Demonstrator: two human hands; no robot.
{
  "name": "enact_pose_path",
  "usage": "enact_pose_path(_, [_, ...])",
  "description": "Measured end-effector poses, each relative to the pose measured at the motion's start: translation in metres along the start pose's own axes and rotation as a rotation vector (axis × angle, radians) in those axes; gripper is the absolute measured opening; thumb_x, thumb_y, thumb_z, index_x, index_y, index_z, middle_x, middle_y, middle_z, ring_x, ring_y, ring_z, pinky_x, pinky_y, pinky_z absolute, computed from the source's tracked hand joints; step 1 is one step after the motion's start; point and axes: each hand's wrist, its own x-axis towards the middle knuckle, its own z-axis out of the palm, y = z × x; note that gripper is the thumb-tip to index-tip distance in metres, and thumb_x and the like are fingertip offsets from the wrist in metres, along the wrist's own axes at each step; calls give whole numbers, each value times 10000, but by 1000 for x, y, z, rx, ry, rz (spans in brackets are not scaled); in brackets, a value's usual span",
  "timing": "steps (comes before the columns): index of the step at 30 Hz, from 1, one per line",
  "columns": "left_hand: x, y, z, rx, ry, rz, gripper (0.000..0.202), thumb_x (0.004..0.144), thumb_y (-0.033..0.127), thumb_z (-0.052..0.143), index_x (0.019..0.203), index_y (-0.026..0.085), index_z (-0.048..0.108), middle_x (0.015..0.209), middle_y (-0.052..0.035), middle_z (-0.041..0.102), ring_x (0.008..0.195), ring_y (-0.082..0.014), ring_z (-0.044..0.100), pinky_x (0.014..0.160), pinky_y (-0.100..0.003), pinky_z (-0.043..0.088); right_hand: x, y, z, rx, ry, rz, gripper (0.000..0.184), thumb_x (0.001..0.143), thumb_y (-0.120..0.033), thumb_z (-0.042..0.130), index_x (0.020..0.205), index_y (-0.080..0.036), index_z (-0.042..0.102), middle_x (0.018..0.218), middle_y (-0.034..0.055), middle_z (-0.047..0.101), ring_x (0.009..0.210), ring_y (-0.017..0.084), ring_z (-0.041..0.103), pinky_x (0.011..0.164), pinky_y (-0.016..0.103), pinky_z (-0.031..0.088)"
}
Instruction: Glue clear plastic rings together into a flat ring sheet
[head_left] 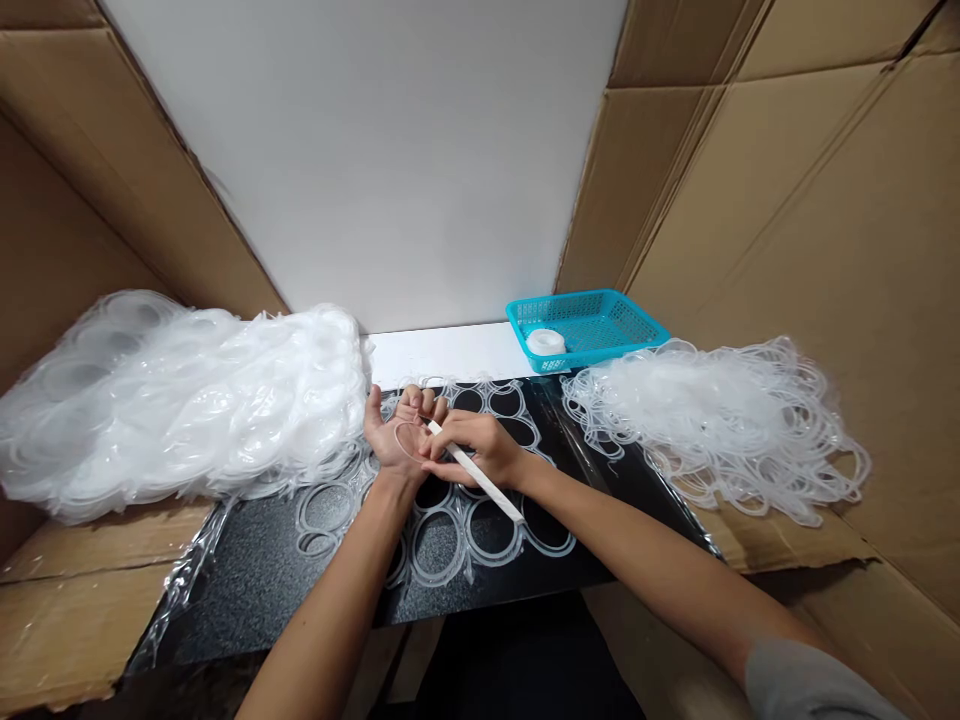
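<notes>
My left hand (397, 430) is turned palm up over the dark work surface, thumb stretched out and fingers curled. A thin clear ring (397, 434) lies across its palm, with its far side near the curled fingers. My right hand (480, 445) grips a narrow, flat white stick (487, 482) that slants down to the right. The right fingertips meet the left palm at the ring's edge, and part of the ring is hidden there. Beneath both hands lies a sheet of joined translucent rings (437, 575).
A large heap of translucent ring sheets (225, 390) stands at left. At right lies a tangled pile of clear ring scraps (720, 410). Behind it, a turquoise basket (615, 350) holds a small stack of white rings (546, 342). Cardboard walls (825, 250) flank the dark work surface (255, 590).
</notes>
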Motion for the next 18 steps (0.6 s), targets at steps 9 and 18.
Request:
enact_pose_path(9, [2, 1, -4, 28, -17, 2, 626, 1031, 692, 246, 634, 230, 392, 570, 1, 365, 530, -161, 413, 507, -288, 402, 1, 2, -1, -58, 66, -35, 68, 880, -148, 711, 894, -205, 676, 819, 26, 723, 764, 168, 659, 728, 291, 565])
enact_pose_path(18, [3, 1, -6, 60, 2, -2, 612, 1018, 703, 318, 629, 232, 357, 563, 14, 322, 524, -154, 401, 507, -274, 398, 1, 0, -6, -33, -29, 51, 85, 876, -192, 736, 905, -214, 659, 857, 20, 734, 746, 162, 666, 697, 281, 547])
